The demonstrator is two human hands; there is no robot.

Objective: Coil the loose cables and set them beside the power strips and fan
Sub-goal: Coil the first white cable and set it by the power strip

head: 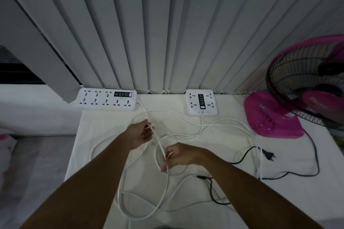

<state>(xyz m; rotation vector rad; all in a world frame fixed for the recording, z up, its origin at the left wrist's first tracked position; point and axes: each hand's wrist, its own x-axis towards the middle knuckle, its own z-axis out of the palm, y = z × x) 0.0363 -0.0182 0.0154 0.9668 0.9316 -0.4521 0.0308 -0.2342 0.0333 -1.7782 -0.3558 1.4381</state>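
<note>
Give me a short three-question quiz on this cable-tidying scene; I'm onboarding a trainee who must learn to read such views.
1. True or false: the black plug is pushed into the square power strip.
2. Which cable runs between the left hand and the right hand? A) white cable B) black fan cable C) none
3. Fill in: the pink fan stands to the ____ of both power strips, including the long power strip.

Key
1. False: it lies loose on the white cloth.
2. A
3. right
</note>
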